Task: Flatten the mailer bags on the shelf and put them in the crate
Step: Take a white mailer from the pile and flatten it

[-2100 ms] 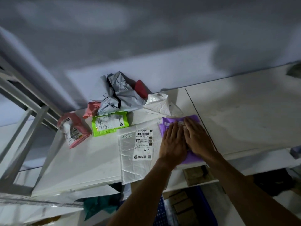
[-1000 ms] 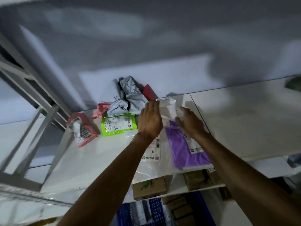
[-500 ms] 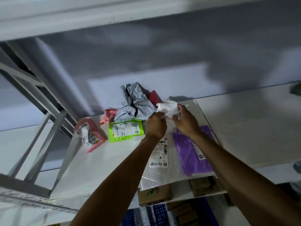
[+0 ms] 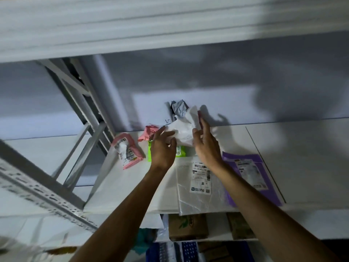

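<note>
I hold a crumpled white mailer bag [image 4: 182, 130] up above the back of the white shelf [image 4: 120, 186]. My left hand [image 4: 162, 149] pinches its left edge and my right hand [image 4: 206, 146] pinches its right side between thumb and fingers. A flat white mailer [image 4: 200, 193] with a label and a flat purple mailer [image 4: 264, 167] lie side by side near the shelf's front edge. A green mailer [image 4: 180, 151] is mostly hidden behind my left hand. To its left lies a pink mailer [image 4: 127, 150]. A crumpled grey bag [image 4: 177, 108] and a crumpled salmon bag [image 4: 149, 131] sit at the back.
A grey metal rack frame [image 4: 75, 103] rises at the left, with another shelf board overhead. Cardboard boxes [image 4: 187, 226] stand on the level below. Something blue, perhaps the crate [image 4: 188, 250], shows at the bottom edge. The wall stands close behind the bags.
Both hands left the flattened purple mailer, reached back to the crumpled white bag, took hold of it and lifted it while pulling it apart. The view has tilted upward.
</note>
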`<state>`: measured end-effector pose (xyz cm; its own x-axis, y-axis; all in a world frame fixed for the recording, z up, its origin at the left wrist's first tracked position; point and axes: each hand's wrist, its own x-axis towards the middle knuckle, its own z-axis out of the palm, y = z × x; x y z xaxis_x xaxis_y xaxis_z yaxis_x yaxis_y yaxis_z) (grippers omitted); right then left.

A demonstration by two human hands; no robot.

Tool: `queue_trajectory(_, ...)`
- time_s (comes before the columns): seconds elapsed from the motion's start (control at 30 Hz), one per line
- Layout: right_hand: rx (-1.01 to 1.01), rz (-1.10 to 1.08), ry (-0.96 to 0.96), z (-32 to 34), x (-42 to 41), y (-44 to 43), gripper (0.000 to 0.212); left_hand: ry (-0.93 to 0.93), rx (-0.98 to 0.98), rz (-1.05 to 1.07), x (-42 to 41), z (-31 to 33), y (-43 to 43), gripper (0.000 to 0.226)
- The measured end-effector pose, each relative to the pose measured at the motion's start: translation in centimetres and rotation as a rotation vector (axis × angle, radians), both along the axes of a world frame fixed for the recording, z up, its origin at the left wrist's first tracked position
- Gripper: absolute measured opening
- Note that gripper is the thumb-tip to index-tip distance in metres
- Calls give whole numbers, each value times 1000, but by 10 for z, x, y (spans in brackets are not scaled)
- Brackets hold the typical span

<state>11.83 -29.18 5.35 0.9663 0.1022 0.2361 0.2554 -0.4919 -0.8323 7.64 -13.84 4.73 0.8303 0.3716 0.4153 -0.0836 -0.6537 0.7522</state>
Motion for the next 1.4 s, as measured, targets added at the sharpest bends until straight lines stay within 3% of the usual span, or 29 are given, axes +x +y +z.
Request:
queue_trajectory(0.23, -122, 188, -1, -2, -30, 47, 49, 106, -121, 125, -44, 6, 39, 42)
queue_trajectory(0.37, -174, 243, -4, -4, -47, 67, 41, 112, -398, 198, -63, 8, 66, 53)
queue_trajectory(0.43, -198, 285, -19, -6, -56, 72, 36, 99, -496, 212, -71, 1, 88, 46)
queue_trajectory(0.53, -272, 297, -141, -6, -62, 72, 43, 127, -415, 272, -90, 5, 108, 5)
queue_trajectory(0.63, -304, 305, -251, 4, -63, 72, 57, 113, -283, 281, -104, 16, 118, 28)
queue_trajectory(0.7, -308, 380, -262, 12, -65, 77, 54, 122, -260, 238, -109, 22, 122, 28)
queue_trajectory(0.83, -231, 458, -177, 27, -73, 94, 17, 134, -253, 207, -113, 34, 120, 31)
queue_trajectory(1.0, -276, 634, -49, 43, -89, 92, 29, 109, -207, 245, -118, 48, 123, 30)
queue_trajectory(1.07, -276, 666, -85, 48, -100, 92, 32, 102, -194, 274, -118, 52, 128, 32)
queue_trajectory(1.2, -332, 595, -356, 54, -113, 101, 17, 135, -241, 290, -114, 56, 137, 45)
queue_trajectory(1.33, -211, 560, -267, 57, -104, 100, 12, 137, -509, 280, -113, 59, 148, 46)
queue_trajectory(1.4, -147, 530, -206, 56, -94, 94, 12, 158, -553, 264, -117, 60, 150, 42)
